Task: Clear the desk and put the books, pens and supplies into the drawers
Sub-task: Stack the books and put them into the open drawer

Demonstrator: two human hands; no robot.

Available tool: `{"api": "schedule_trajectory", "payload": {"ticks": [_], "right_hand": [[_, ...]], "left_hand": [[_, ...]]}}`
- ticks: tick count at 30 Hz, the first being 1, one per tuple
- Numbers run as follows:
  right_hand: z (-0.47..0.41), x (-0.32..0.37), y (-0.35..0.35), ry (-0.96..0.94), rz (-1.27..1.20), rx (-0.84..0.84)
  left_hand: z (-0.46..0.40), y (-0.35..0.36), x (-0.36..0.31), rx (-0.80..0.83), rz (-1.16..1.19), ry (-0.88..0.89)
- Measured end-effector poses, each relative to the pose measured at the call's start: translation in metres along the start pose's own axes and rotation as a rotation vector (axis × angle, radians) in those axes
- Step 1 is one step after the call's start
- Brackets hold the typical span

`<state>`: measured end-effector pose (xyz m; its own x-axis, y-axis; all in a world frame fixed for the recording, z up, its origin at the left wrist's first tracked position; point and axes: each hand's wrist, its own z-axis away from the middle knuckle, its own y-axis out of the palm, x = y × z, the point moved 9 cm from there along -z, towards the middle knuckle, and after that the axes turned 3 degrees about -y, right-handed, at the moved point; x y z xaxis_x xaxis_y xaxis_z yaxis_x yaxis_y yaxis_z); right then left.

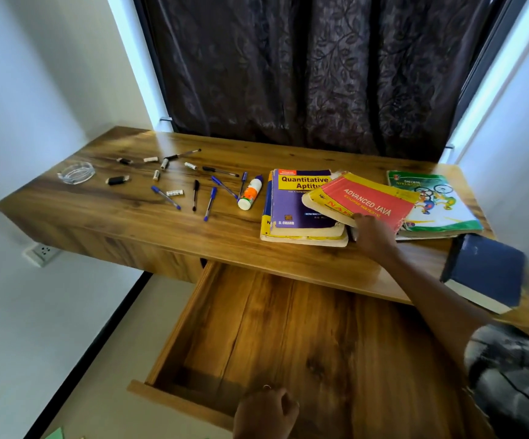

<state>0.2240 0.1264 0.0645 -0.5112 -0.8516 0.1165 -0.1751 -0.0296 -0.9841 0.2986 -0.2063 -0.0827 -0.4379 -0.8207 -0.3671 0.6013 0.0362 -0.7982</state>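
Observation:
My right hand (371, 235) grips the near edge of the red and yellow Advanced Java book (367, 199), which tilts up over the purple Quantitative Aptitude book (295, 201) and its stack. My left hand (264, 410) holds the front panel of the pulled-out wooden drawer (288, 327), whose inside is bare. A green cycling book (440, 204) lies on a stack at the right. A dark blue hardback (485, 274) sits at the desk's right front edge. Several pens (210, 202), a glue bottle (250, 193) and small erasers (174, 193) are scattered over the left of the desk (130, 213).
A glass ashtray (76, 173) sits at the desk's far left. A dark curtain (314, 68) hangs behind the desk. White walls close in on both sides, with a wall socket (42, 252) under the desk at left.

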Motion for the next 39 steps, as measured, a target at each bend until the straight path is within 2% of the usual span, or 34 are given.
{"api": "schedule_trajectory", "payload": {"ticks": [5, 7, 9, 11, 14, 19, 21, 24, 27, 31, 35, 39], "right_hand": [[0.046, 0.007, -0.033, -0.002, -0.116, -0.050], [0.075, 0.011, -0.035, 0.011, -0.167, -0.047], [0.109, 0.019, -0.034, -0.003, -0.186, -0.067], [0.144, 0.024, -0.025, 0.012, -0.229, -0.095], [0.188, 0.022, -0.005, 0.070, -0.250, -0.110], [0.219, 0.014, 0.016, 0.055, -0.157, -0.128], [0.221, 0.011, 0.023, 0.046, -0.107, -0.121], [0.222, 0.003, 0.041, 0.079, -0.062, 0.064], [0.223, -0.024, 0.054, 0.298, -0.299, 0.173], [0.229, -0.073, 0.045, 0.751, -0.693, -0.160], [0.219, -0.083, 0.065, 0.950, -1.287, -0.221], [0.213, -0.092, 0.080, 1.125, -1.437, -0.253]], "left_hand": [[-0.008, 0.002, 0.009, 0.009, 0.103, -0.081], [-0.016, 0.014, 0.003, 0.105, 0.066, -0.015], [-0.020, 0.024, 0.001, 0.201, 0.243, 0.074], [-0.037, 0.022, 0.010, 0.160, 0.474, 0.065], [-0.055, -0.005, 0.003, 0.101, 0.739, -0.100], [-0.075, -0.073, -0.041, -0.038, 0.997, 0.032], [-0.092, -0.082, -0.066, 0.001, 0.912, 0.079], [-0.114, -0.081, -0.095, 0.075, 0.688, 0.088], [-0.125, -0.081, -0.106, 0.059, 0.603, 0.075], [-0.131, -0.084, -0.110, -0.025, 0.557, 0.081], [-0.125, -0.090, -0.115, -0.073, 0.496, 0.089], [-0.121, -0.095, -0.120, -0.062, 0.429, 0.104]]}}
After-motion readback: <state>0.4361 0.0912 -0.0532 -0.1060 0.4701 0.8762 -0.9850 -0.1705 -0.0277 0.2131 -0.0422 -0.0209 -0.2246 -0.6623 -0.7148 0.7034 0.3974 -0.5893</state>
